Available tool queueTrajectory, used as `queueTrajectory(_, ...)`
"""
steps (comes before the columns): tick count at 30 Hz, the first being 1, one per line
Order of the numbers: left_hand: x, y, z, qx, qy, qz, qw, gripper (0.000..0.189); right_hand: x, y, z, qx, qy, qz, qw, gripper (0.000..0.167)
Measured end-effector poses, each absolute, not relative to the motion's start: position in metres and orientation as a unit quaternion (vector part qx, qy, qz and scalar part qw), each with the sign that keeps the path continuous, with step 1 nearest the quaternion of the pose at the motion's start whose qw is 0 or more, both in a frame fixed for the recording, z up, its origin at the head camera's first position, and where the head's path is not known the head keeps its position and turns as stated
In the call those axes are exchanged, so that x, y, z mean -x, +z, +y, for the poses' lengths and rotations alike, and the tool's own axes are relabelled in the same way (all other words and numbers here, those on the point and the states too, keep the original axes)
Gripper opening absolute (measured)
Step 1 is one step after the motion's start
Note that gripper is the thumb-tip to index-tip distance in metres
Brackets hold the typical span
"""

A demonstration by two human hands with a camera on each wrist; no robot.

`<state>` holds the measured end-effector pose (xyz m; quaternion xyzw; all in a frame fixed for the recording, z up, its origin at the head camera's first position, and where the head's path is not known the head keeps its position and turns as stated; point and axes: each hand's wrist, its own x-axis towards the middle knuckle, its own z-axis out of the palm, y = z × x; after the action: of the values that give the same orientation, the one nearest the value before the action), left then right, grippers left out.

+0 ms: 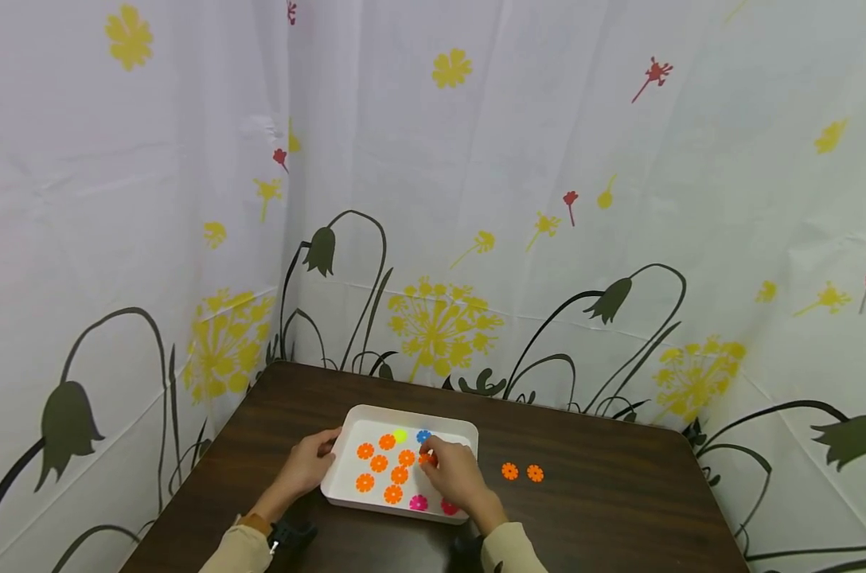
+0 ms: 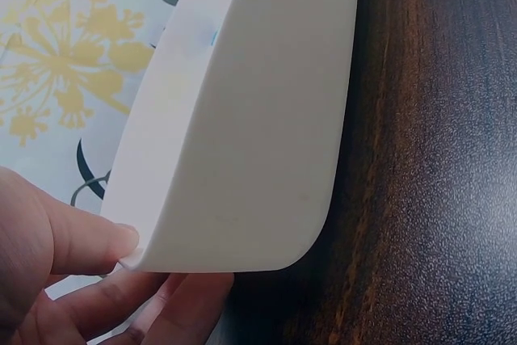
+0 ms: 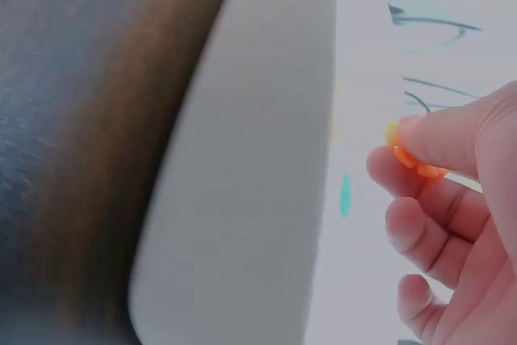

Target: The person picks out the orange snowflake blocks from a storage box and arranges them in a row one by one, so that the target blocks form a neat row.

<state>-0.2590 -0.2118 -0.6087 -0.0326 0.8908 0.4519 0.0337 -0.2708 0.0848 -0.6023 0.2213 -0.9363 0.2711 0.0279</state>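
A white shallow tray (image 1: pixel 344 469) stands on the table with flower-shaped discs spread in it. Several are orange (image 1: pixel 393 494); one is yellow (image 1: pixel 400 436), one blue (image 1: pixel 423 437), and two pink (image 1: pixel 418 502) lie near the front wall. My left hand (image 1: pixel 307 461) holds the tray's left end, thumb on the rim and fingers below it in the left wrist view. Over the tray's right part, my right hand (image 1: pixel 456 473) pinches an orange flower-shaped disc (image 3: pixel 420 164) between thumb and index finger. That hand covers some of the tray floor in the head view.
Two more orange discs (image 1: pixel 522 472) lie on the dark wooden table (image 1: pixel 605 509), right of the tray. A white curtain (image 1: pixel 376 143) printed with flowers hangs behind the table and along its sides.
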Motion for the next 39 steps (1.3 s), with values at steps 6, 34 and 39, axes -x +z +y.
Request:
queueTrajectory(6,0.259,-0.608,-0.212,0.034,0.45,0.892,0.035,0.051,0.275,-0.594,0.099,-0.197,0.3,-0.933,0.039,0.012)
queueTrajectory(34,0.262,-0.609,-0.216,0.024,0.454,0.89,0.044,0.052,0.272,-0.59,0.18,-0.123,0.335,-0.929,0.094,0.012)
queueTrajectory(39,0.264,-0.611,-0.217,0.025,0.456,0.888,0.051,0.053,0.271,-0.588,0.195,-0.108,0.341,-0.928,0.1,0.012)
